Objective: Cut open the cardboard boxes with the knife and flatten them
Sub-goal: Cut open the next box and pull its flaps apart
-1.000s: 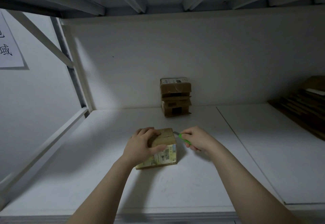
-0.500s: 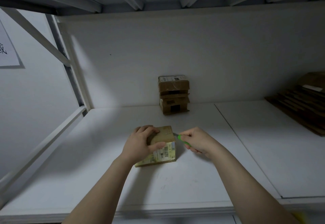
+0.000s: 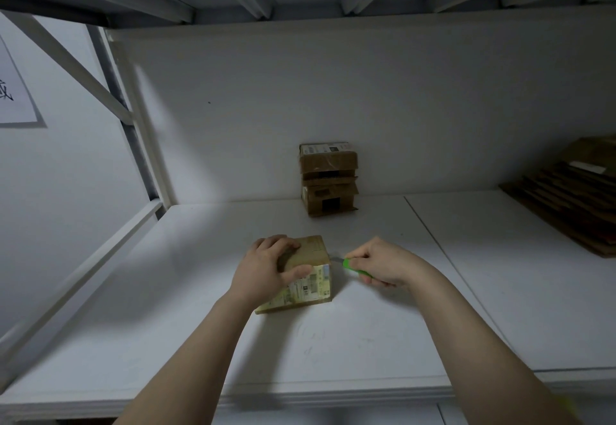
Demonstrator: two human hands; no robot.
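- While the blade tip sits at the box's (image 3: 310,278) top right edge, I read this as the start of a tape cut. The seam is too dim to make out.
- Box: on the shelf (image 3: 366,341), mid-front, label face toward 6 o'clock.
- Left hand (image 3: 266,271): comes in from 9 o'clock, fingers (image 3: 286,244) curled over the top and thumb pressed on the label face, clamping the box down.
- Right hand (image 3: 383,264): at 3 o'clock of the box, fingers (image 3: 361,254) wrapped tight round the green knife (image 3: 350,264). The short blade points toward 9 o'clock, with its tip at the edge. Can't tell if it has bitten in.
- Doing the cut well, my call:
  - go shallow, through the tape only and not the board
  - run along the seam, low blade angle, one steady pull
  - the blade points at the left hand, so shift those fingers off the cut line first, or cut toward 12 o'clock instead
  - press the box down so this light box doesn't slide toward 9 o'clock
- Risk: a slip across the top lands on the left knuckles.
- Queue: a stack of two boxes (image 3: 328,179) at 12 o'clock, against the back wall and well apart from this one.
- Flat cardboard (image 3: 566,197) is piled at 2 o'clock, far right, likely where this one goes once it is flat.
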